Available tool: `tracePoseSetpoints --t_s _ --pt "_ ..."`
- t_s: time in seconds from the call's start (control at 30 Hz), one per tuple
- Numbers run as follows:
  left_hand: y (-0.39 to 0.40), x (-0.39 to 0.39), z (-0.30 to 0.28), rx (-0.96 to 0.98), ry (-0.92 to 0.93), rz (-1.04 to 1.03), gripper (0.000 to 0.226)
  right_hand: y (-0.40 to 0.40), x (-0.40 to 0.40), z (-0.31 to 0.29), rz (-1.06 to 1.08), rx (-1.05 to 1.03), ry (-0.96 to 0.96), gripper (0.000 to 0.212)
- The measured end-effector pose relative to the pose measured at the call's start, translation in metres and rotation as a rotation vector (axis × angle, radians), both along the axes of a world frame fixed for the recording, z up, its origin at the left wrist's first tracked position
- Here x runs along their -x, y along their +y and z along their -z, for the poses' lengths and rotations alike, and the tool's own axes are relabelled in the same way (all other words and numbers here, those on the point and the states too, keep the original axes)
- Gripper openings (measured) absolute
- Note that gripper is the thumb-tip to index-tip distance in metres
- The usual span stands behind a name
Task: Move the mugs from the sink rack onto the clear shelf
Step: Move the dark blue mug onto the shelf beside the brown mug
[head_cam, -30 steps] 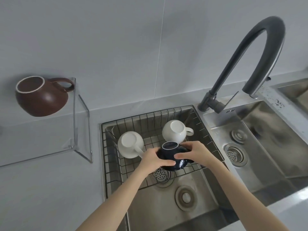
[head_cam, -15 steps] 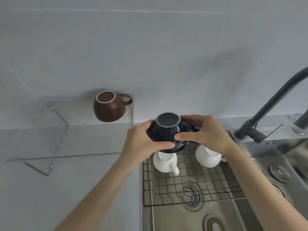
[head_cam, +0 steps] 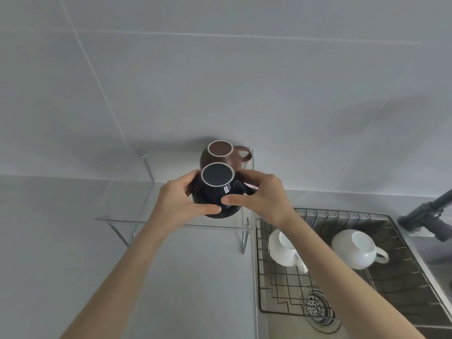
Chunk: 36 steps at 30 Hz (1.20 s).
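Observation:
A dark navy mug (head_cam: 216, 189) hangs upside down over the right end of the clear shelf (head_cam: 137, 220), its white-rimmed base facing me. My left hand (head_cam: 179, 198) grips its left side and my right hand (head_cam: 259, 196) grips its right side near the handle. Just behind it a brown mug (head_cam: 221, 154) stands upside down on the shelf, handle to the right. Two white mugs, one (head_cam: 283, 248) partly hidden by my right forearm and another (head_cam: 354, 249) further right, lie inverted in the wire sink rack (head_cam: 281, 289).
The steel sink holds the rack, with a round drain (head_cam: 316, 307) under it. A dark faucet base (head_cam: 428, 217) stands at the right edge. A grey tiled wall rises behind the shelf, and grey countertop (head_cam: 61, 253) lies under and left of it.
Both hands lifted the navy mug out of the rack and carried it left and up to the shelf, in front of the brown mug. The view swung left, away from the faucet.

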<state>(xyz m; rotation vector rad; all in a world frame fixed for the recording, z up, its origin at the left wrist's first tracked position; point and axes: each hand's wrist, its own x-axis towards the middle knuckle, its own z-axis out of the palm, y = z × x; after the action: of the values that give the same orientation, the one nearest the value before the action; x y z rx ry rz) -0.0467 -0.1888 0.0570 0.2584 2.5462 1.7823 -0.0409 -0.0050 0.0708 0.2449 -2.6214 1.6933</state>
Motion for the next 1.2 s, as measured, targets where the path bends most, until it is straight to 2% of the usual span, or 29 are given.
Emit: tracePoseSetpoints --t_s 0.5,0.83,0.97,1.03,1.1,1.2 --pt "-0.005 0.008 0.029 -0.036 -0.054 0.053 0.073 -0.004 0.0 0.02 0.048 -0.051 -0.059 0.052" --pt "-0.002 0.001 0.015 0.118 -0.099 0.08 0.076 -0.001 0.001 0.021 -0.017 -0.104 -0.138 0.06" --pt "0.017 -0.013 -0.018 0.304 0.048 0.007 0.087 0.018 0.003 0.014 0.025 0.16 -0.203 0.055" --pt "0.031 -0.02 -0.033 0.255 0.159 -0.049 0.084 0.037 0.001 0.008 0.107 0.293 -0.178 0.045" --pt "0.048 -0.026 -0.043 0.121 0.262 -0.047 0.07 0.06 -0.002 0.009 0.18 0.357 -0.164 0.038" --pt "0.087 -0.04 -0.047 0.014 0.296 0.134 0.051 0.094 -0.011 0.026 0.278 0.369 -0.191 0.035"
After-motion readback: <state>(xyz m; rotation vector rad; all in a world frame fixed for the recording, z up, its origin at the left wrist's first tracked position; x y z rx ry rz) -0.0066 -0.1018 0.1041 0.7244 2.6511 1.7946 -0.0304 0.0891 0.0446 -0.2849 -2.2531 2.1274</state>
